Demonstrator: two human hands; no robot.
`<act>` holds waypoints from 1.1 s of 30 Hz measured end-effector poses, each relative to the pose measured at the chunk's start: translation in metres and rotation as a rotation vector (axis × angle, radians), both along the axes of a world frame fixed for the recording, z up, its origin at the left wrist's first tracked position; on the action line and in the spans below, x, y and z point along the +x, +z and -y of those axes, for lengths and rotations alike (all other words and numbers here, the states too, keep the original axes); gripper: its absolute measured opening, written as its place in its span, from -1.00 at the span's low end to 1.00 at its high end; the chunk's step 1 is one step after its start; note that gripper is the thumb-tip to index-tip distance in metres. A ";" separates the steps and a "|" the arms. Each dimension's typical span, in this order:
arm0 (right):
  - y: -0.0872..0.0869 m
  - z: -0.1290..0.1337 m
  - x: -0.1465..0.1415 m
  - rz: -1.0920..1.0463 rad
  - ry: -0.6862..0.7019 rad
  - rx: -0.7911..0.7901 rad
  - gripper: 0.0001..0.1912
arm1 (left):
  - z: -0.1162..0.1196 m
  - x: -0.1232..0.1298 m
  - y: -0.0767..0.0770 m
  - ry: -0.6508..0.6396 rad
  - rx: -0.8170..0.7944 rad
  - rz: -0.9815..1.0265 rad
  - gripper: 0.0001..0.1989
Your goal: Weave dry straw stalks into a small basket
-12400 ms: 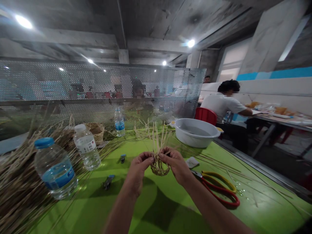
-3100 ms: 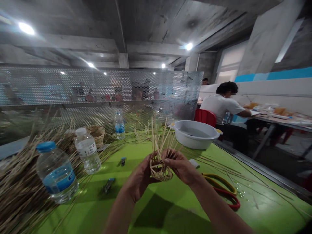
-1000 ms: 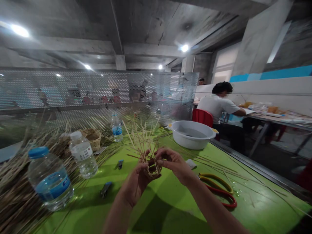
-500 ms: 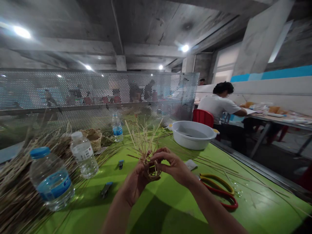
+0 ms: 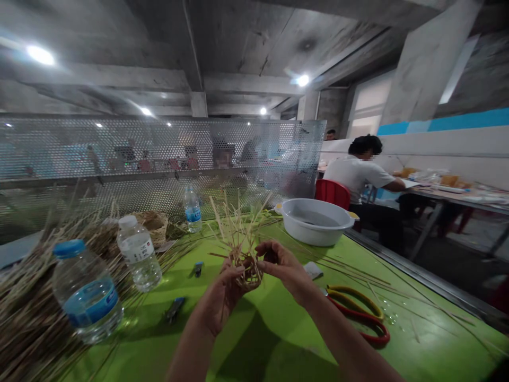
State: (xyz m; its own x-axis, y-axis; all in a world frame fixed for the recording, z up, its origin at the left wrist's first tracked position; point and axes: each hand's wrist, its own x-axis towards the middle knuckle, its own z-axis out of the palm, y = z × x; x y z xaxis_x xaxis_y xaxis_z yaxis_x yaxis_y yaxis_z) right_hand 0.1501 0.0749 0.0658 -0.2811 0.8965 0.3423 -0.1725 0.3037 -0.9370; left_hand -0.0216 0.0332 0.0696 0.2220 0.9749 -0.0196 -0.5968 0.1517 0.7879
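A small, partly woven straw basket [image 5: 251,277] is held above the green table, its loose strands [image 5: 234,217] fanning upward and away from me. My left hand [image 5: 226,292] grips it from the left, thumb lying along its near side. My right hand [image 5: 283,265] is at the basket's right edge, fingers curled and thumb touching the weave; whether a single strand is pinched there is too small to tell. Right of my right forearm lie scissors [image 5: 360,313] with one yellow and one red handle. Two small dark clips [image 5: 174,309] lie left of my left hand.
A white basin [image 5: 318,225] stands at the back right. On the left are water bottles [image 5: 89,297], a heap of straw [image 5: 27,307] and another woven basket [image 5: 157,227]. Loose strands lie across the right side. A perforated metal screen [image 5: 159,154] borders the back; a person sits beyond.
My right hand's fingers have shifted from over the basket's top to its right edge. The basket has turned slightly in my left hand.
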 end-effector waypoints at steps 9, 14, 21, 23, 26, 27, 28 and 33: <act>-0.007 -0.003 -0.005 -0.073 0.086 -0.069 -0.67 | -0.005 0.000 -0.008 0.037 0.012 0.004 -0.25; -0.010 -0.005 -0.004 -0.095 0.075 -0.077 -0.66 | -0.007 -0.001 -0.012 0.061 0.036 -0.041 -0.23; -0.009 -0.007 -0.004 -0.144 -0.009 -0.099 -0.63 | -0.005 0.001 -0.005 0.145 0.050 -0.221 -0.16; -0.009 -0.007 -0.005 -0.146 -0.034 -0.097 -0.62 | -0.005 0.003 -0.003 0.213 0.022 -0.300 -0.07; -0.008 -0.005 -0.004 -0.145 -0.063 -0.089 -0.59 | -0.010 0.004 -0.005 0.323 0.007 -0.401 0.06; -0.007 -0.005 -0.004 -0.147 -0.073 -0.086 -0.59 | -0.012 0.003 -0.006 0.372 0.011 -0.419 0.08; -0.007 -0.005 -0.004 -0.150 -0.082 -0.084 -0.58 | -0.014 0.002 -0.008 0.433 0.019 -0.433 0.08; -0.005 -0.006 -0.005 -0.173 -0.114 -0.071 -0.57 | -0.019 -0.005 -0.010 0.748 0.162 -0.570 -0.34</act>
State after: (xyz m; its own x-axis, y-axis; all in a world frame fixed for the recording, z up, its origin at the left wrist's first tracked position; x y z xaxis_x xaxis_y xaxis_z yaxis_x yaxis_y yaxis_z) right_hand 0.1450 0.0805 0.0612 -0.1193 0.9428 0.3114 -0.3009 0.2646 -0.9162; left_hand -0.0266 0.0525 0.0593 -0.4611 0.8608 0.2155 -0.0149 -0.2503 0.9680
